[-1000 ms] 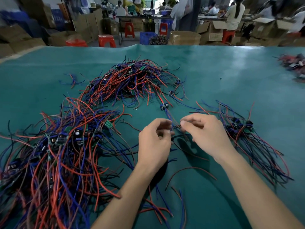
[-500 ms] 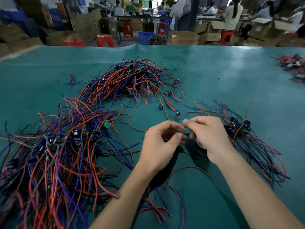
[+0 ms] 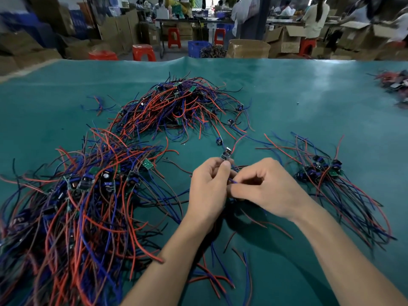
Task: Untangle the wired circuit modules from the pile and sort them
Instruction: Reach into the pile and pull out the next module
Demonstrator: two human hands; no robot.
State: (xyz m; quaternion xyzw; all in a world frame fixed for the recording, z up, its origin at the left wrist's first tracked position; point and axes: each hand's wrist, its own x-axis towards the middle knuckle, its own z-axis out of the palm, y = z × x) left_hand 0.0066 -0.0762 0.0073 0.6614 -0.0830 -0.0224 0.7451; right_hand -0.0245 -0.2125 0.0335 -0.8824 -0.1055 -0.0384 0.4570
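Both hands meet above the middle of the teal-covered worktop (image 3: pixel 309 89), toward its near edge. The left hand (image 3: pixel 208 191) pinches a small circuit module (image 3: pixel 226 155) between thumb and curled fingers, holding it upright so that it sticks out above the fingertips. The right hand (image 3: pixel 262 186), touching the left, has its fingers curled and pinches a blue wire (image 3: pixel 231 180) that runs out from under the left thumb. A red wire (image 3: pixel 237 141) rises from the module toward the far side of the worktop.

A large tangled pile (image 3: pixel 72 206) of red, blue and dark wires with modules caught in it fills the near left part of the worktop, its strands reaching the left edge and the near edge. A second tangled heap (image 3: pixel 176 107) lies beyond it, toward the far middle, and the two are joined by trailing wires. To the right of the hands, well apart from the piles, lies a smaller bundle (image 3: pixel 320 171) whose modules are gathered together at its far end, with the wires fanned out toward the near right edge. Several loose wires (image 3: pixel 218 277) lie between the forearms near the near edge. A further blurred heap (image 3: pixel 395 85) sits at the far right edge.

Beyond the worktop stand cardboard boxes (image 3: pixel 287 38) and red stools (image 3: pixel 143 51).
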